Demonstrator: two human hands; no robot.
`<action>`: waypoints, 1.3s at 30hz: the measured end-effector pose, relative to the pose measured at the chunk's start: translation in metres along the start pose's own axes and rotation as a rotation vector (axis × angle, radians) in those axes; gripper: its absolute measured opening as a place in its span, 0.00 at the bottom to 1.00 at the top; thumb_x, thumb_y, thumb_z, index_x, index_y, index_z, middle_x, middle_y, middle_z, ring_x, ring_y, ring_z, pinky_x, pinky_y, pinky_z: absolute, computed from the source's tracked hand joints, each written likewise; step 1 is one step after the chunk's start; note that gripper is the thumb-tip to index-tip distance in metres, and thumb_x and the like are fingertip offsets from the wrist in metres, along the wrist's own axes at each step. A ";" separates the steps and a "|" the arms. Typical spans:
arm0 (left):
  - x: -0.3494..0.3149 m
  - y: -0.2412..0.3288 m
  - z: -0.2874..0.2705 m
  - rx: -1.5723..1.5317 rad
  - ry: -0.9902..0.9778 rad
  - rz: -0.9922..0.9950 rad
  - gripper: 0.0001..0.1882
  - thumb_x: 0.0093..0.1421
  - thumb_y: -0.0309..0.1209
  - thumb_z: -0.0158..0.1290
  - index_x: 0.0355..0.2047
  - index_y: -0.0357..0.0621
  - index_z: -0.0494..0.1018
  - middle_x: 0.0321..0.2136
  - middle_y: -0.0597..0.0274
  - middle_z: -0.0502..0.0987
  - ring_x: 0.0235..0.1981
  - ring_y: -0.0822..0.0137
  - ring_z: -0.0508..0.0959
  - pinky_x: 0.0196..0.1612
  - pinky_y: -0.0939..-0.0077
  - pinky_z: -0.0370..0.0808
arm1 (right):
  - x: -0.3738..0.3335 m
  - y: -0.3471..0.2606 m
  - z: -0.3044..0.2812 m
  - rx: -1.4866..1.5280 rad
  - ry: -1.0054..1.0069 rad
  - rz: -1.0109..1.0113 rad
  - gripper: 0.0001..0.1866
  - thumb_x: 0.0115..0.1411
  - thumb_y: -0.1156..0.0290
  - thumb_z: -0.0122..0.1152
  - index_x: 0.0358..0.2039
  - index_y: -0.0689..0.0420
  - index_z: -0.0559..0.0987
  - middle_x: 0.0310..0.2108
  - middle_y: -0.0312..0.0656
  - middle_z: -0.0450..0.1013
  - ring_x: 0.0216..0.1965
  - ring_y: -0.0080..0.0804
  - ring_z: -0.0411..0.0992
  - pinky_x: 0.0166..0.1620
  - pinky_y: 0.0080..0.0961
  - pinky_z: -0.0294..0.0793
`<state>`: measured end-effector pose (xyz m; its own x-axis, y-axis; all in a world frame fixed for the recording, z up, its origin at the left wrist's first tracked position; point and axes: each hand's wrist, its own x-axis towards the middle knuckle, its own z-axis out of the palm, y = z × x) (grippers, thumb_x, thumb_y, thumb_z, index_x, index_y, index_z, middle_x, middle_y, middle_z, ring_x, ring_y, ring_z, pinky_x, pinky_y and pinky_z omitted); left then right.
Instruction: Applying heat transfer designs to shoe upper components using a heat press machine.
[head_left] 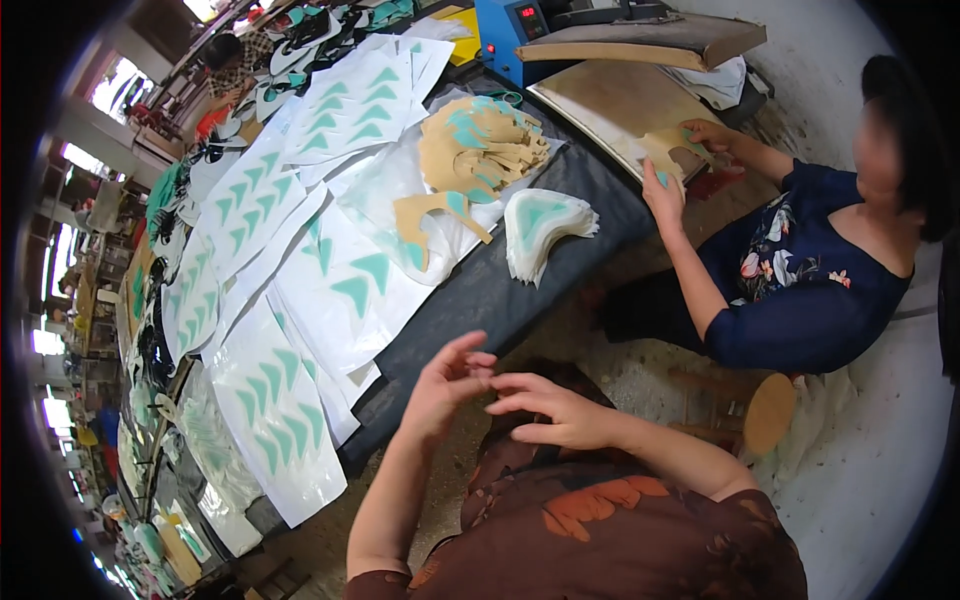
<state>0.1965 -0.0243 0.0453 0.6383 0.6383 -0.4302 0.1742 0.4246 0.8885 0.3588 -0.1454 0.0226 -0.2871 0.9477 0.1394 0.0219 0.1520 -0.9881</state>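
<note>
Left hand: raised on the near side of the tabletop (pixel 440 335), palm turned inward; the left hand (pixel 440 393) has its forearm rising almost straight from below and its fingers (pixel 462 346) loosely bent, a narrow gap among them.
Right hand: level with it; the right hand (pixel 565 418) comes in from the right, forearm sloping, back of the hand up, fingers (pixel 522 381) spread a little and reaching leftward.
Fingers together: the tips of both hands meet or nearly meet; I cannot tell whether they touch. Nothing can be seen held.
White stack: on the tabletop, beyond the fingers and slightly right, well apart from them, lies a bent white stack (pixel 527 247) topped by a green V-shaped piece (pixel 541 212).
Stack's direction: its corner points up and left, away from the fingers; its hollow opens down and right; its long axis, end to end, slants from lower left to upper right.
Tan piece: beyond the fingers, left of the stack, an arched tan cutout (pixel 408 218) opens toward lower right.
White sheets: left of the fingers, overlapping white sheets (pixel 330 480) bear green chevrons; the nearest sheet's long axis runs away from the wearer, leaning left.
Co-worker: beyond the fingers to the right, a person (pixel 800 270) holds a tan piece (pixel 660 145) in both hands.
</note>
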 end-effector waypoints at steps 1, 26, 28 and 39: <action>0.007 0.005 -0.007 0.025 0.093 -0.022 0.29 0.48 0.23 0.52 0.52 0.43 0.58 0.35 0.60 0.71 0.34 0.72 0.71 0.38 0.80 0.67 | -0.014 0.018 0.000 0.050 -0.024 0.098 0.19 0.53 0.68 0.52 0.47 0.56 0.68 0.49 0.43 0.60 0.50 0.32 0.60 0.50 0.25 0.61; 0.172 0.121 0.156 0.225 -0.404 0.020 0.29 0.55 0.26 0.45 0.57 0.48 0.51 0.23 0.64 0.70 0.21 0.76 0.67 0.28 0.84 0.66 | -0.351 0.251 0.023 0.336 0.880 1.080 0.12 0.50 0.70 0.55 0.35 0.62 0.72 0.26 0.39 0.71 0.27 0.24 0.68 0.32 0.21 0.68; 0.191 0.122 0.174 0.189 -0.470 -0.010 0.29 0.55 0.25 0.44 0.57 0.48 0.51 0.22 0.64 0.69 0.20 0.76 0.67 0.26 0.84 0.65 | -0.351 0.247 0.022 0.374 0.918 1.053 0.12 0.50 0.70 0.55 0.35 0.62 0.72 0.26 0.38 0.71 0.27 0.24 0.68 0.32 0.21 0.68; 0.227 0.113 0.210 0.097 -0.500 -0.115 0.30 0.55 0.25 0.44 0.58 0.46 0.48 0.20 0.64 0.68 0.19 0.75 0.67 0.22 0.83 0.62 | -0.330 0.233 0.005 0.373 0.935 1.045 0.13 0.51 0.72 0.53 0.38 0.61 0.72 0.30 0.38 0.71 0.30 0.25 0.69 0.34 0.21 0.68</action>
<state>0.5189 0.0334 0.0812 0.8867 0.1965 -0.4185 0.3182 0.3974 0.8607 0.4536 -0.4244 -0.2537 0.4248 0.4331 -0.7949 -0.4618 -0.6516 -0.6018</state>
